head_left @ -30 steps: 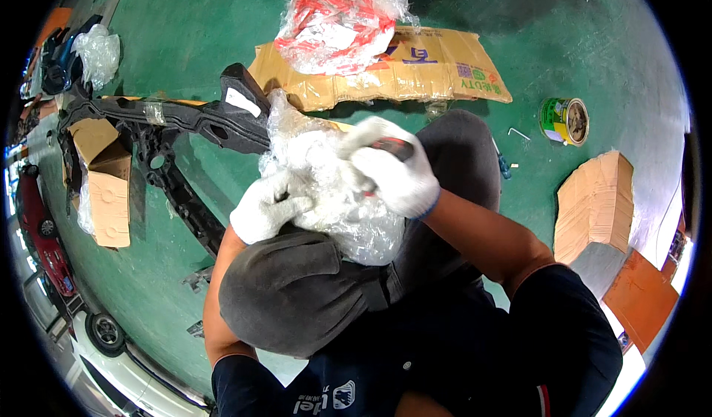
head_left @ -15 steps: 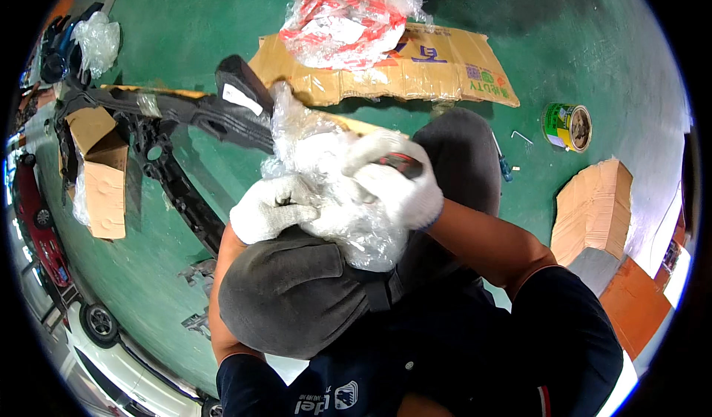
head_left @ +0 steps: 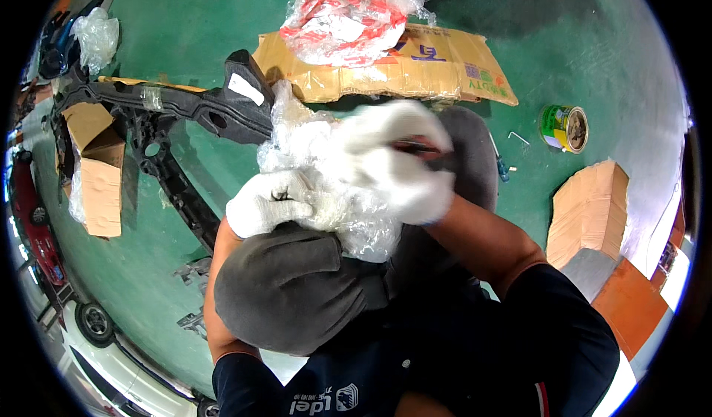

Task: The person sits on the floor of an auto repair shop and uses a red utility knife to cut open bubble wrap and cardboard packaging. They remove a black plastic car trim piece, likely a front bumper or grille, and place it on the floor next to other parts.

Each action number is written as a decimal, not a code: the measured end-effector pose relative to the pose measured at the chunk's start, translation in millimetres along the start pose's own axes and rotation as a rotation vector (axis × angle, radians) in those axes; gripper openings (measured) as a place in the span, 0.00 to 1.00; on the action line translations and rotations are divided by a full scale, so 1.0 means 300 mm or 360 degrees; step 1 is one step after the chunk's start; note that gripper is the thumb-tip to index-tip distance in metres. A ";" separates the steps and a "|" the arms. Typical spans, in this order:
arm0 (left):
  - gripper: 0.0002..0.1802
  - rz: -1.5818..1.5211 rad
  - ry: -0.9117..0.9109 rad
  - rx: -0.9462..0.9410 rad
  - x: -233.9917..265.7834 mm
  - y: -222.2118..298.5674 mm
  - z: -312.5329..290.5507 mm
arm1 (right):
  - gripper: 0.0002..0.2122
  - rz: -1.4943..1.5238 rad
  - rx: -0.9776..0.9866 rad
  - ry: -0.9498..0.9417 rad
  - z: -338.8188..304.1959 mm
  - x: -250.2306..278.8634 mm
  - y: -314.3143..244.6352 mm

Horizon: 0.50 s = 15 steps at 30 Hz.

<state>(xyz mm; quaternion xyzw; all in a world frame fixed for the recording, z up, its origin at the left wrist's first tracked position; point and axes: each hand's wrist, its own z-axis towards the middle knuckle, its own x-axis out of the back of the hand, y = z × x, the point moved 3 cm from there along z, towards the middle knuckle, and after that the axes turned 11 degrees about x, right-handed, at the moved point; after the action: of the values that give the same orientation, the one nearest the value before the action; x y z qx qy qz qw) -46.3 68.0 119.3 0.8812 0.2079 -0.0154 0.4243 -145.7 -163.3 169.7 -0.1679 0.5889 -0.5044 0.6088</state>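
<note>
Green floor [head_left: 615, 61] all around, and across my grey-trousered lap sits one bundle of clear plastic wrap [head_left: 367, 233], right between my gloved hands! My left hand [head_left: 268, 203] has its fingers bent and pinching the bundle's left side; my right hand [head_left: 404, 166], blurred, curls its fingers round one red-and-black handle [head_left: 415, 147], just over the wrap's right side. Printing now: blue, purple and green marks on the flat cardboard sheet [head_left: 437, 72], white lettering beside an emblem on my dark shirt [head_left: 445, 343]. And the count: one yellow-and-green can [head_left: 567, 128], one L-shaped key [head_left: 519, 137], one open carton [head_left: 100, 194], one red-and-white plastic heap [head_left: 345, 20] on that sheet, one white sticker [head_left: 245, 88] on the black frame [head_left: 196, 113] just beside the wrap.
</note>
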 end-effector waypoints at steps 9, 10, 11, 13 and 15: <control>0.05 -0.0154 0.0030 -0.0006 0.030 -0.070 -0.019 | 0.06 -0.0032 -0.0346 0.0088 -0.050 0.167 -0.180; 0.06 -0.0137 -0.0004 -0.0046 0.029 -0.052 -0.016 | 0.07 0.0150 -0.0225 -0.0012 -0.025 0.205 -0.199; 0.06 -0.0099 -0.0045 -0.0052 0.028 -0.047 -0.005 | 0.07 0.0159 -0.0077 -0.0077 -0.010 0.191 -0.192; 0.06 -0.0014 -0.0075 -0.0081 0.029 -0.027 0.031 | 0.07 -0.0055 0.0032 -0.0061 0.027 0.072 -0.115; 0.06 -0.0077 -0.0071 0.0057 0.026 -0.020 0.027 | 0.06 -0.0107 -0.0074 -0.0104 0.019 -0.038 0.013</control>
<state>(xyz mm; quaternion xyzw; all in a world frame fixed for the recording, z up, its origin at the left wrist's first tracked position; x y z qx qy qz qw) -40.2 67.9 108.0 0.8828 0.2193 -0.0490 0.4126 -136.7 -154.5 174.3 -0.2180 0.5742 -0.5050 0.6064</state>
